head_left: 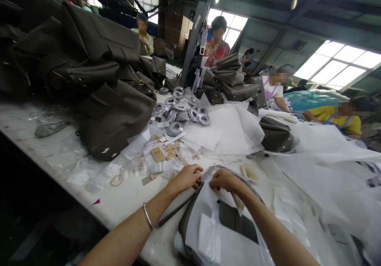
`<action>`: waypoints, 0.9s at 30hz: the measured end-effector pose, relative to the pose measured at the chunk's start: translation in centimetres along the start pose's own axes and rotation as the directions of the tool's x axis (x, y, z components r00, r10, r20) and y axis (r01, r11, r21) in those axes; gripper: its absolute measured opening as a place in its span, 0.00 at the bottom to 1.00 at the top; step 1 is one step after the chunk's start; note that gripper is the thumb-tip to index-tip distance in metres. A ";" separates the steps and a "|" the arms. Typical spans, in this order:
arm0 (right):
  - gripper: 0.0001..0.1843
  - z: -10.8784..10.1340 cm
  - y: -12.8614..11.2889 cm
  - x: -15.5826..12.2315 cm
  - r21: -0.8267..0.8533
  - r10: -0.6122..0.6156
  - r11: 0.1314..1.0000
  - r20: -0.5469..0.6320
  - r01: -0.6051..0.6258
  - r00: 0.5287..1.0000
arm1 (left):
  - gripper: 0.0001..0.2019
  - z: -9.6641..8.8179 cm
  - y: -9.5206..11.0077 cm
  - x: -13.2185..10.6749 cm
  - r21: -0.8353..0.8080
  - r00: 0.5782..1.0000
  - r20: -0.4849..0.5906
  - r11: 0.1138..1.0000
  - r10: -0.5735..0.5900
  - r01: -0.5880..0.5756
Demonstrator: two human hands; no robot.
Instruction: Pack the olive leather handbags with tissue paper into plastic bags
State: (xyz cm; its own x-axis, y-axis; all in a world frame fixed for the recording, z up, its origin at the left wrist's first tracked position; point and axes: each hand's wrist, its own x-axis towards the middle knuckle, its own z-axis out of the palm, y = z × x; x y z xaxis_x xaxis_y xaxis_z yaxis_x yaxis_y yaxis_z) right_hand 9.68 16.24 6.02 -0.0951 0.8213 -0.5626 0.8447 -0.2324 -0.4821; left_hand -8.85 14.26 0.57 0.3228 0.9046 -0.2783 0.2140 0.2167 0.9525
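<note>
A dark grey-brown handbag (186, 218) lies at the front of the table, its body largely covered by white wrapping sheet (205, 238) and clear plastic. Its handle (218, 166), wrapped in greyish film, arches up behind my hands. My right hand (224, 180) is closed, with fingertips pinching the upper edge of the white sheet below the handle. On the left side of the handle, my left hand (189, 177) has curved fingers held apart, close to the bag's top edge. A thin dark strap (177, 210) runs down beside the bag.
Dark handbags (119, 117) are heaped at left. Coiled grey straps (180, 113) and tags (157, 154) lie mid-table. White sheets (232, 127) spread to the right. A metal post (195, 36) rises behind. Several people, one in a yellow top (333, 117), are across the table.
</note>
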 end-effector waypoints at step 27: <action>0.26 0.9 2.5 -2.3 0.487 -0.197 0.863 0.080 0.134 0.977 | 0.03 -2.7 1.0 -0.2 -0.016 0.994 -0.087 0.997 0.068 -0.069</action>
State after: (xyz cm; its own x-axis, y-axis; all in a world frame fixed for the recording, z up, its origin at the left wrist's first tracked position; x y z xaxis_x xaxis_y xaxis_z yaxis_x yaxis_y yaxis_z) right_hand 11.58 13.30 5.49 -0.3011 0.8066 -0.5087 0.4600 -0.3445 -0.8184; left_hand -11.24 15.27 1.92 0.2547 0.9458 -0.2014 0.1765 0.1593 0.9713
